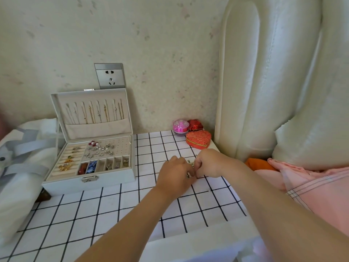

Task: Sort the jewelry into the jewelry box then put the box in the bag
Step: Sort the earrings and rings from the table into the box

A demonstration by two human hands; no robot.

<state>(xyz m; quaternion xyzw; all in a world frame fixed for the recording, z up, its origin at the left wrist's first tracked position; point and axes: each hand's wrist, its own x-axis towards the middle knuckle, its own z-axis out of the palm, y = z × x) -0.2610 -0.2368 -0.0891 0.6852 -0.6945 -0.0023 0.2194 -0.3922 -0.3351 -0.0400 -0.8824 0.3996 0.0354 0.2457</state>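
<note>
White, black-gridded counter (94, 214) against a speckled wall. At back left, jewelry box (88, 183) with lid raised: chains hanging in the lid, rings and earrings in the tray compartments. Just left of it, white-and-grey bag (22, 167). Right of the box, both hands close together, left hand (175, 174) and right hand (209, 163), fingers curled, pinching a small silvery jewelry piece (191, 164) between them. Behind, near the corner, heart-shaped red box (198, 138).

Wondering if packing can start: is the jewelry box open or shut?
Open. The jewelry box has its lid standing upright, necklaces hanging inside it, and the compartments below exposed.
</note>
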